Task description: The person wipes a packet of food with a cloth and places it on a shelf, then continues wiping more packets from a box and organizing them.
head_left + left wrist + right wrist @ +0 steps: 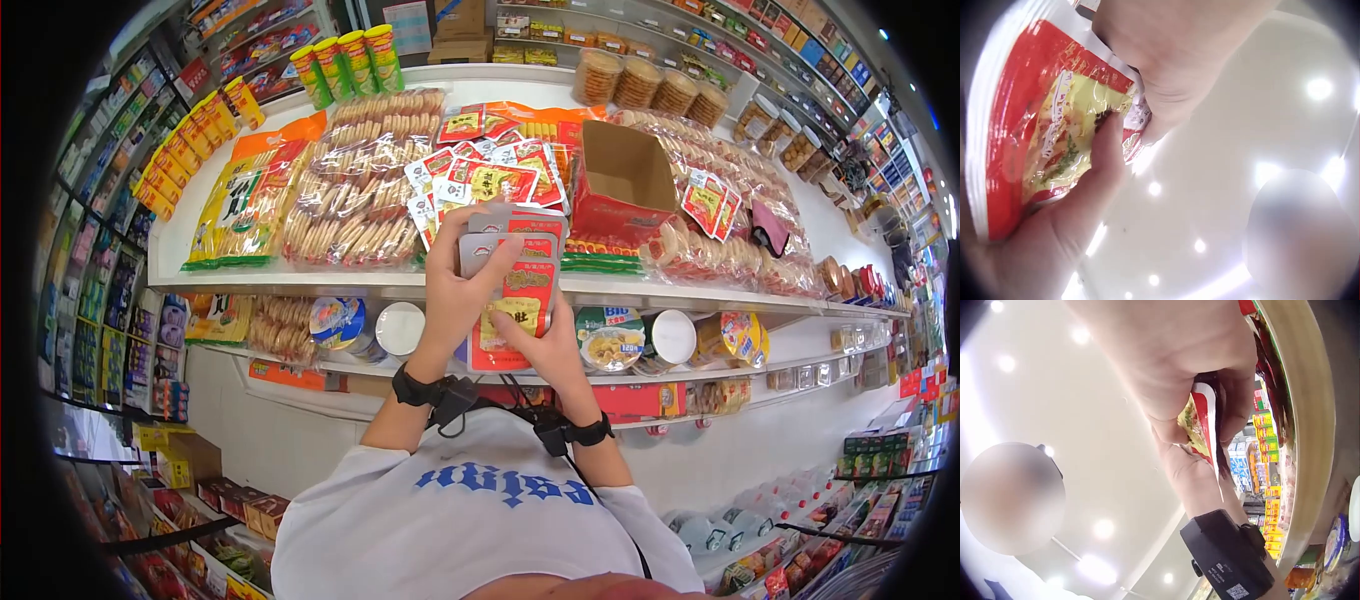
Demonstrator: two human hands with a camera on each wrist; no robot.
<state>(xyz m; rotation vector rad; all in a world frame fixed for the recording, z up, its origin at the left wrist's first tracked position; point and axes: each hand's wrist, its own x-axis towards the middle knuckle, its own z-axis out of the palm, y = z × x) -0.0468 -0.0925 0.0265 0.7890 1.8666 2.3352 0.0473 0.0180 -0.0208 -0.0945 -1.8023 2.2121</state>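
Observation:
A fanned stack of red and silver packets (525, 285) is held upright between both hands in the head view. The left hand (468, 270) grips its upper left part, thumb across the front. Lower down, the right hand (543, 345) pinches it, thumb on the front packet's yellow picture. In the left wrist view, the front packet (1010, 137) shows large, with the left hand (1172, 56) above. The right wrist view has the right hand (1179, 350) round a packet (1200, 419) seen edge-on; some fingers are hidden. Behind lies a loose packet pile (485, 180).
Right of the pile stands an open red cardboard box (620, 190), with two packets (708, 203) beyond it. Bagged biscuits (360, 180), a yellow bag (245, 210), green cans (350, 65) and round tubs (640, 85) surround them. Cup noodles (612, 338) line the shelf below.

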